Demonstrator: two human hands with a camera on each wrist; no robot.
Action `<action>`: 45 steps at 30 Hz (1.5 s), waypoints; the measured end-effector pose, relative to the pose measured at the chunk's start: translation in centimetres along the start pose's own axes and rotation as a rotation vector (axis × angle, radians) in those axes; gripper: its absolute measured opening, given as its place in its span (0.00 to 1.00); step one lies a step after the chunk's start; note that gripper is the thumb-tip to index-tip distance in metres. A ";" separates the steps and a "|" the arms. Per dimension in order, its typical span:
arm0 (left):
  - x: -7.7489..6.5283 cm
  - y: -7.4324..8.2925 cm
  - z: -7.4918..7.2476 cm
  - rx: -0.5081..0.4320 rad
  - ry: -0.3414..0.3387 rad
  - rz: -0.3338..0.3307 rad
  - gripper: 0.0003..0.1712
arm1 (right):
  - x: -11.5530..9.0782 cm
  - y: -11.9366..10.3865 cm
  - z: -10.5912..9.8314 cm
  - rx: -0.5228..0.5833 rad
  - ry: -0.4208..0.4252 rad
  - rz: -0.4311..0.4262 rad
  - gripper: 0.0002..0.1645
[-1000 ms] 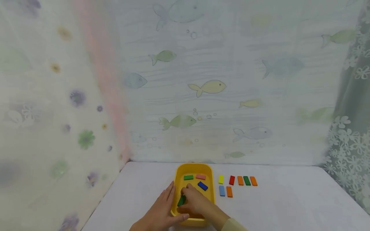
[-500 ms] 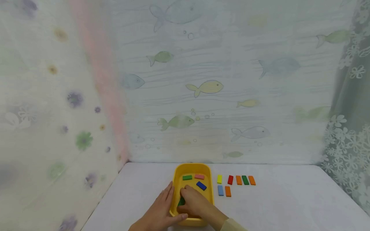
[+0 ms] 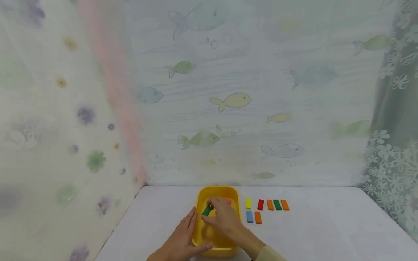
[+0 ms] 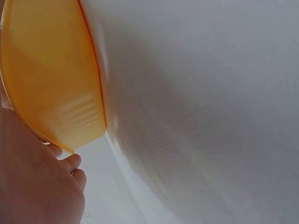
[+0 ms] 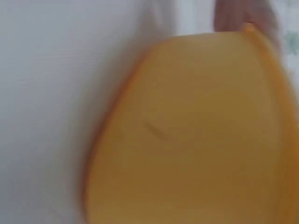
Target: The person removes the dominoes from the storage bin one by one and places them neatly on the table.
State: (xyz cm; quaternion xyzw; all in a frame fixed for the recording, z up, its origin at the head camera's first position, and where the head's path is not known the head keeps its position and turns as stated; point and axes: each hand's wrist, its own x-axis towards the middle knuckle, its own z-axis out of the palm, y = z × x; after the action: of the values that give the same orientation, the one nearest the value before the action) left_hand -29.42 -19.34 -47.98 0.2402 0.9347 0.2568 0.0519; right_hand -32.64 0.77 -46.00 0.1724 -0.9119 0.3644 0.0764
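In the head view, my right hand (image 3: pixel 226 219) pinches a dark green rectangular block (image 3: pixel 207 210) between thumb and fingers, over the inside of a yellow plastic tray (image 3: pixel 225 251). My left hand (image 3: pixel 183 235) lies along the tray's left side, fingers straight against the rim and thumb over the near edge. The left wrist view shows that hand's fingertips (image 4: pixel 71 162) at the rim. A pink block (image 3: pixel 228 201) shows past my right hand inside the tray; that hand mostly hides the other blocks there. The right wrist view shows only the blurred tray wall (image 5: pixel 187 130) and part of a hand.
To the tray's right on the white table (image 3: pixel 313 228), a back row holds yellow (image 3: pixel 248 203), red (image 3: pixel 260 204), orange (image 3: pixel 270 204), green (image 3: pixel 277 204) and orange (image 3: pixel 285 204) blocks. A light blue block (image 3: pixel 249 216) and an orange one (image 3: pixel 258 217) lie in front.
My right hand has lifted and moved toward the tray's far end with the dark green block in its pinch, covering blocks seen before. My left hand stays at the rim.
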 end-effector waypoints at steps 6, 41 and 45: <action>-0.3 -0.3 0.3 0.007 0.002 -0.006 0.66 | -0.7 -0.1 -2.0 0.156 0.034 -0.058 0.23; 0.1 0.5 -0.2 -0.018 -0.031 -0.083 0.68 | -4.7 8.9 -12.4 0.073 0.066 -0.165 0.19; 0.0 0.4 0.0 -0.017 -0.038 -0.095 0.68 | -5.2 10.5 -13.1 0.038 0.023 -0.162 0.18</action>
State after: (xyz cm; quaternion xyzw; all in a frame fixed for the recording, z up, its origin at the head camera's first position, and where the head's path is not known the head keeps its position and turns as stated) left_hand -29.29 -19.04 -47.74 0.2000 0.9417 0.2574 0.0840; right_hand -31.51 18.28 -44.57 0.2429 -0.8869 0.3764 0.1128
